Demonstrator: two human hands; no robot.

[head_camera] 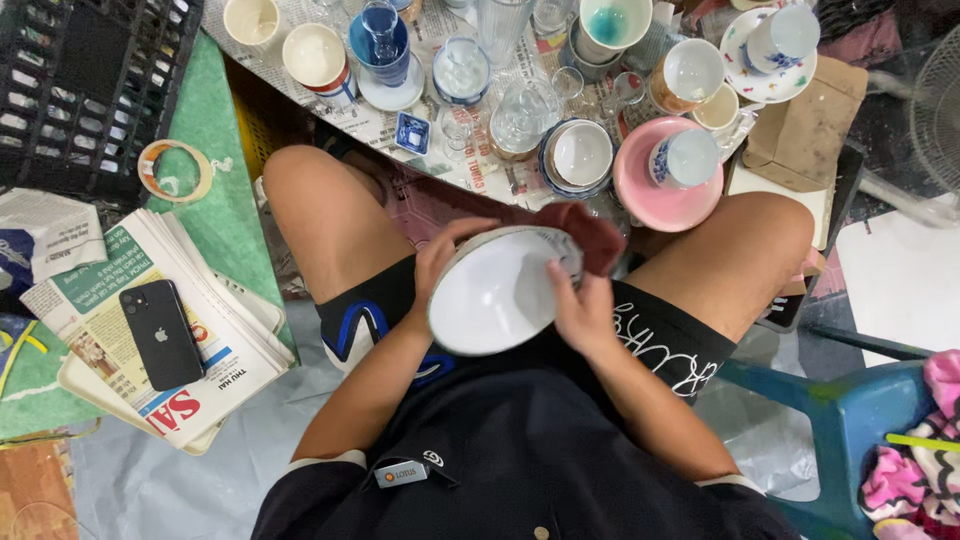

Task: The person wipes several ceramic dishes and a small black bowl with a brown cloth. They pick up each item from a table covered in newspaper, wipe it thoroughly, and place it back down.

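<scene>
The left hand (pixel 438 262) grips the rim of a white bowl (pixel 495 292) at the centre of the frame, over the lap. The right hand (pixel 583 305) pinches a dark red cloth (pixel 592 233) against the bowl's far rim. A pink plate (pixel 660 197) lies just above.

The far rim of the white bowl (pixel 497 292) is hidden behind the dark red cloth (pixel 592 234) above the right hand (pixel 583 312). The left hand (pixel 437 262) covers the bowl's near-left edge. Beyond both hands, several cups (pixel 252 20) are cut by the top edge.
</scene>
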